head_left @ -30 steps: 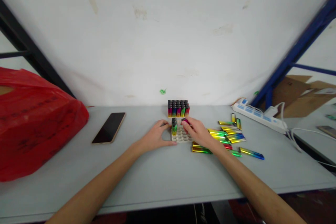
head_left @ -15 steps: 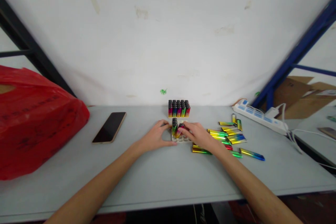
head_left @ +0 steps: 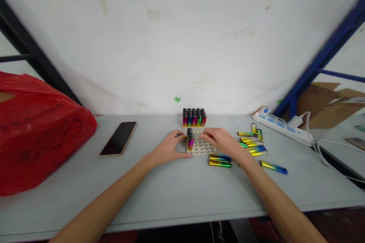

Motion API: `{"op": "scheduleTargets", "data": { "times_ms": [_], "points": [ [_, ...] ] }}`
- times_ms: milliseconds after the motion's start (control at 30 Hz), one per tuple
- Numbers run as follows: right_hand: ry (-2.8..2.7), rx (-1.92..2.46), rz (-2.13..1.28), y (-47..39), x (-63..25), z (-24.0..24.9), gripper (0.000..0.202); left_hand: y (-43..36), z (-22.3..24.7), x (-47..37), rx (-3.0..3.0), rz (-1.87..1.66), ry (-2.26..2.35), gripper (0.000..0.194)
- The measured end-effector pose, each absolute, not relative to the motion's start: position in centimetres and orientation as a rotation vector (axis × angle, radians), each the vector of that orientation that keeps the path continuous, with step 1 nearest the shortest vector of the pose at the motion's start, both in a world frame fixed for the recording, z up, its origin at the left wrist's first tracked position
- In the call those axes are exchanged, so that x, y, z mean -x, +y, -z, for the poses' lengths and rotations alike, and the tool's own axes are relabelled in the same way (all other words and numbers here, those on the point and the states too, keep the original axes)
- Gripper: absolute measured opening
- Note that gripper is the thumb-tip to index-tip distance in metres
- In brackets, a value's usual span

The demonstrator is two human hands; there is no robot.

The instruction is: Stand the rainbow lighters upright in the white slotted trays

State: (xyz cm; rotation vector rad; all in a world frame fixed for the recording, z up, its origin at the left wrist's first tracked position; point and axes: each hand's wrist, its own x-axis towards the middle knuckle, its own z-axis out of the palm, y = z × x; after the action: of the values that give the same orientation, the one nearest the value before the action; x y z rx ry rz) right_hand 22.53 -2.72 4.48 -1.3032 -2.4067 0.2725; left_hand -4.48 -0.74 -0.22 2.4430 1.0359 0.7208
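A pale tray with rows of slots (head_left: 202, 147) lies on the table. Several lighters with black tops (head_left: 190, 141) stand upright in its left column, the front one pink and yellow. My left hand (head_left: 170, 147) rests at the tray's left side, thumb and fingers spread apart around that edge. Over the right part of the tray is my right hand (head_left: 219, 139), its fingers bent and close together; whatever is between the fingertips, if anything, is too small to make out. Behind the tray stands a full block of upright lighters (head_left: 194, 118).
Loose shiny lighters (head_left: 256, 149) lie right of the tray, some partly under my right forearm. A phone (head_left: 119, 138) and a red plastic bag (head_left: 42, 133) are on the left. A white power strip (head_left: 282, 126) with cables is at the right back.
My right hand has moved right, away from the tray's left column. The pink lighter it was holding now stands in the front of that column. My left hand has stayed in place.
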Motion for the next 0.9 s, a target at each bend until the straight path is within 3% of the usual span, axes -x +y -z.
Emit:
{"op": "scheduleTargets", "data": {
  "times_ms": [167, 500, 900],
  "points": [
    [-2.371, 1.475, -0.296, -1.6, -29.6, -4.5, 0.026, -0.7, 0.2, 4.5, -2.437, -0.719, 1.042, 0.072],
    [-2.194, 1.646, -0.823, -2.1, -35.4, -4.7, 0.041, -0.5, 0.5, 4.6, -2.445, -0.725, 1.038, 0.071],
    [-2.227, 1.694, -0.675, -2.2, -34.5, -5.1, 0.031, -0.6, 0.3, 4.6, -2.44, -0.706, 1.04, 0.071]
  ]
}}
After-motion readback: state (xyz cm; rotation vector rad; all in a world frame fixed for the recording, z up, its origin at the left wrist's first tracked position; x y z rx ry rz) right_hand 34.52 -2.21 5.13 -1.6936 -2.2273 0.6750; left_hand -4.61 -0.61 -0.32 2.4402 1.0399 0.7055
